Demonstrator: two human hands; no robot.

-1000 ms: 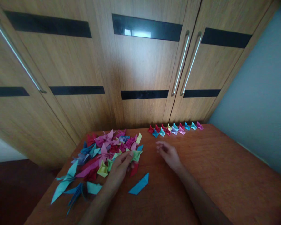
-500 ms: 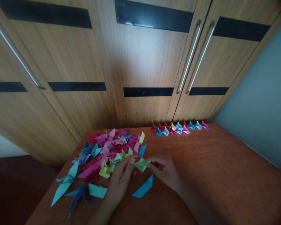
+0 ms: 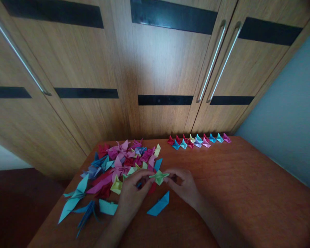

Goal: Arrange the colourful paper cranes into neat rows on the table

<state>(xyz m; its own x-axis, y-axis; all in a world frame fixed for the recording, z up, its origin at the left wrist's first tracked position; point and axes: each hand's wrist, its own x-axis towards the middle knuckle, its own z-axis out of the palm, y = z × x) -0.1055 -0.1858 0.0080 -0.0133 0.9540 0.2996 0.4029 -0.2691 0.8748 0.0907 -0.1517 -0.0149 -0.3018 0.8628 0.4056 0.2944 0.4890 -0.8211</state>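
A small green folded paper boat (image 3: 159, 177) is held between both hands above the table. My left hand (image 3: 134, 189) pinches its left tip, with the fingers closed. Its right tip is pinched by my right hand (image 3: 183, 186). Just below the hands lies a blue folded paper strip (image 3: 158, 204). Behind and left of my left hand spreads a pile of folded paper pieces (image 3: 119, 168) in pink, red, blue, yellow and green, partly covered by that hand.
Several small paper boats (image 3: 197, 142) stand in rows at the table's back edge. A teal paper piece (image 3: 107, 207) and a blue fringed one (image 3: 86, 215) lie front left. Behind the wooden table (image 3: 248, 193) rises a wooden cabinet (image 3: 165, 62).
My left hand has shifted its hold to the boat's left tip, and the boat now sits more level, slightly higher and further right. The view has shifted a little.
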